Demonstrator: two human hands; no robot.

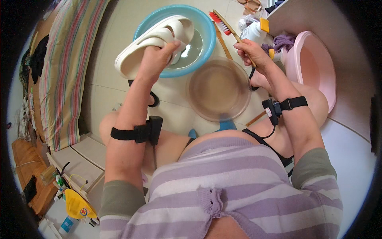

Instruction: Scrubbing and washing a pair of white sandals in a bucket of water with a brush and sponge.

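Observation:
My left hand (159, 57) grips a white strappy slide sandal (133, 59), fingers hidden behind its straps. The sandal is tilted above the left part of a blue basin (213, 34) with water in it. In my right hand (254, 55) is a scrubbing brush (235, 35) with a wooden handle. Its red and white bristles point to the left, beside the blue basin's right rim and apart from the sandal. Nearer to me stands a brownish see-through basin (191, 101) with cloudy water.
A white bottle (254, 34) with a yellow cap stands behind my right hand, near purple cloth (283, 42). On the right a pink basin (304, 59) leans against the wall. A wooden stick (223, 44) lies between the basins. Striped fabric (67, 75) hangs at the left.

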